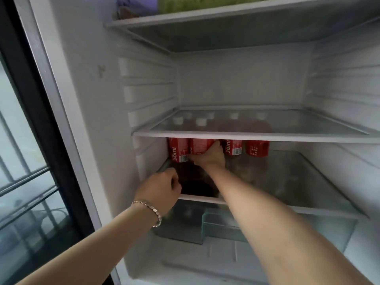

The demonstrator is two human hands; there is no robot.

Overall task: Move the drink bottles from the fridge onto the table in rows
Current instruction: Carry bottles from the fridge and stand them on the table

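- Your right hand [208, 156] is reaching far into the fridge [82, 99], with the fingers wrapped around the second bottle from the left [200, 146], right at its red label. That's a closed grip on it.
- Your left hand [162, 187] is nearer, down at the left front corner of the same shelf. The fingers are curled into a loose fist, and I can't tell if they've got anything or are just resting on the shelf edge. There's a bracelet [150, 208] on that wrist.
- The juice bottles [257, 148] stand upright in a row on the lower glass shelf [308, 192], bunched toward its left side, with red labels and white caps.
- You can see those caps through the glass shelf above [257, 135], which has nothing on it. More caps show behind the front row.
- Something green [185, 4] sits on the top shelf, too blurry to name.
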